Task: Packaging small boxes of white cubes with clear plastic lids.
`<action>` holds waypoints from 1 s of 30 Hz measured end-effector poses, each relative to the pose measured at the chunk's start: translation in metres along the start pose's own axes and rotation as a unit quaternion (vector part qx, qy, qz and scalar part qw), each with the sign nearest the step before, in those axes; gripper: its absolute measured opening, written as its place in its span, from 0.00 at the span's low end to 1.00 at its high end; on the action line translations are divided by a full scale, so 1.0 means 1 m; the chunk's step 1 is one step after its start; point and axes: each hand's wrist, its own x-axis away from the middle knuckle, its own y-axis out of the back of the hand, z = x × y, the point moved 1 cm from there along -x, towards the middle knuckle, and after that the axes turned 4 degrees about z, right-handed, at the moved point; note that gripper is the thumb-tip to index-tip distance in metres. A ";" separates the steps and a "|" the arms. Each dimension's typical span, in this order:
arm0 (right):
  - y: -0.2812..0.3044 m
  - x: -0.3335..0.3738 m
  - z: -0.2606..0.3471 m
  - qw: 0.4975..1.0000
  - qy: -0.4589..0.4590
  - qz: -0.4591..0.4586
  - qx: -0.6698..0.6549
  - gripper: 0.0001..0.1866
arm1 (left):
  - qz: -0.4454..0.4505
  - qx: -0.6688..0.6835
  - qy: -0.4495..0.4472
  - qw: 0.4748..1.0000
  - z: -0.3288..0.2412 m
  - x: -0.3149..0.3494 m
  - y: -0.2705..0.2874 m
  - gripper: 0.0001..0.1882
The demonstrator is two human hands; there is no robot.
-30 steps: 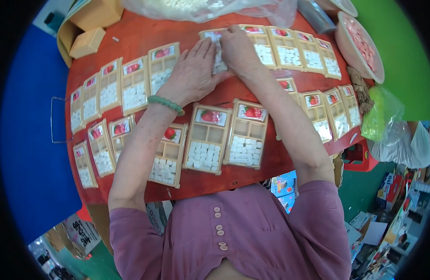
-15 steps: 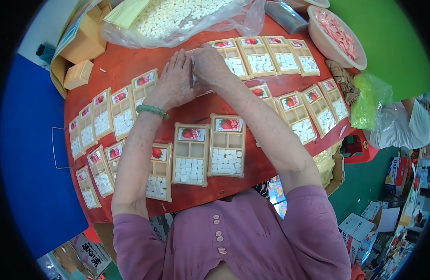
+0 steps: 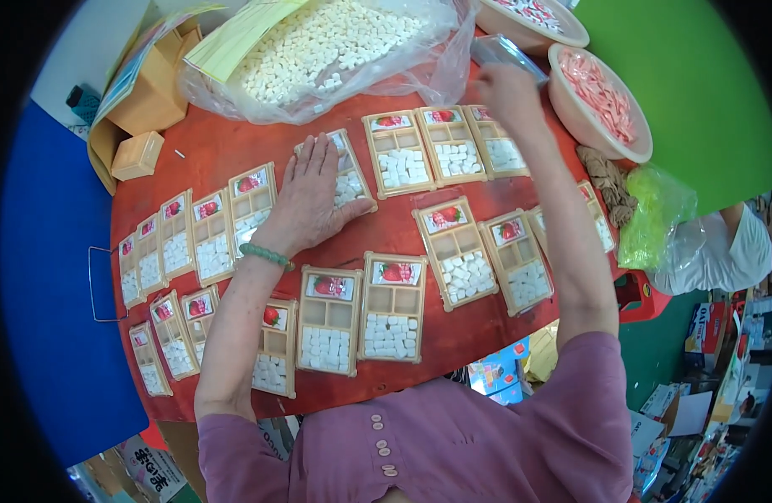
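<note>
My left hand (image 3: 314,197), a green bead bracelet at its wrist, lies flat with open fingers on a beige compartment tray (image 3: 350,183). That tray holds small white cubes in its large section; the hand covers its upper left part. My right hand (image 3: 510,99) is raised over the far right of the table, beside a grey see-through box (image 3: 501,52). Its fingers look bent but are blurred, and whether they hold anything is hidden. Under its forearm stand trays of the same kind, such as a tray (image 3: 457,155) with a strawberry-picture card at its top.
Several similar trays (image 3: 394,323) stand in two curved rows on the red table (image 3: 319,239). A plastic bag of white cubes (image 3: 335,50) lies at the back. Bowls of pink-white pieces (image 3: 600,96) and small wrapped items (image 3: 537,12) stand at far right. A beige box (image 3: 137,157) sits far left.
My right hand has left my left hand and moved right toward the grey box. My left hand stays on the tray, now spread flat. The view has shifted slightly, so the table sits lower.
</note>
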 end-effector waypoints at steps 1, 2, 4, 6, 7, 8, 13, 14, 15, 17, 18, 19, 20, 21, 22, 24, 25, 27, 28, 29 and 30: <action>0.003 -0.007 -0.027 0.998 -0.032 -0.015 0.059 0.12 | 0.001 0.001 -0.001 1.000 -0.002 -0.002 0.000 0.49; 0.002 -0.014 -0.051 0.991 -0.062 -0.029 0.115 0.12 | 0.004 0.001 -0.008 1.000 -0.006 -0.002 0.005 0.49; 0.001 -0.023 -0.081 0.986 -0.059 -0.033 0.155 0.13 | 0.009 0.002 -0.009 1.000 -0.007 -0.002 0.007 0.49; -0.003 -0.032 -0.096 0.980 -0.077 -0.015 0.185 0.12 | -0.009 -0.006 -0.020 1.000 -0.006 0.000 0.007 0.47; -0.005 -0.034 -0.099 0.980 -0.073 -0.011 0.182 0.12 | -0.006 -0.006 -0.015 1.000 -0.006 0.001 0.008 0.47; -0.007 -0.035 -0.102 0.980 -0.071 -0.001 0.185 0.12 | -0.010 -0.001 -0.021 1.000 -0.007 0.003 0.009 0.46; -0.012 -0.045 -0.114 0.977 -0.077 0.006 0.197 0.11 | -0.019 0.007 -0.023 1.000 -0.007 0.006 0.013 0.44; -0.013 -0.049 -0.119 0.974 -0.076 0.021 0.213 0.11 | -0.027 0.016 -0.029 0.999 -0.007 0.007 0.014 0.44; -0.014 -0.051 -0.118 0.974 -0.074 0.023 0.211 0.11 | -0.036 0.025 -0.033 0.998 -0.007 0.008 0.015 0.43; -0.015 -0.053 -0.116 0.970 -0.065 0.029 0.231 0.11 | -0.037 0.026 -0.030 0.999 -0.008 0.011 0.019 0.43; -0.016 -0.055 -0.120 0.970 -0.064 0.030 0.232 0.11 | -0.039 0.027 -0.034 0.998 -0.010 0.012 0.019 0.43; -0.018 -0.057 -0.126 0.969 -0.068 0.036 0.234 0.11 | -0.039 0.029 -0.033 0.998 -0.010 0.012 0.019 0.43; -0.019 -0.058 -0.132 0.968 -0.072 0.042 0.237 0.11 | -0.040 0.023 -0.038 0.998 -0.010 0.012 0.018 0.42; -0.019 -0.058 -0.129 0.968 -0.068 0.044 0.236 0.11 | -0.041 0.016 -0.038 0.998 -0.009 0.014 0.017 0.42; -0.017 -0.058 -0.126 0.968 -0.058 0.052 0.240 0.11 | -0.040 0.017 -0.034 0.998 -0.008 0.016 0.017 0.42; -0.017 -0.059 -0.128 0.966 -0.047 0.062 0.246 0.10 | -0.041 0.018 -0.043 0.998 -0.008 0.018 0.017 0.41; -0.016 -0.060 -0.134 0.965 -0.027 0.069 0.252 0.09 | -0.041 0.020 -0.042 0.998 -0.009 0.018 0.017 0.41; -0.017 -0.060 -0.135 0.963 -0.005 0.081 0.258 0.08 | -0.054 0.011 -0.060 0.997 -0.011 0.020 0.019 0.39; -0.015 -0.062 -0.132 0.961 0.003 0.095 0.259 0.07 | -0.053 0.014 -0.056 0.997 -0.010 0.021 0.019 0.39; -0.014 -0.063 -0.130 0.959 0.011 0.110 0.261 0.07 | -0.056 0.012 -0.055 0.997 -0.009 0.021 0.018 0.39; -0.013 -0.063 -0.125 0.958 0.013 0.116 0.262 0.07 | -0.058 0.012 -0.054 0.997 -0.008 0.022 0.017 0.38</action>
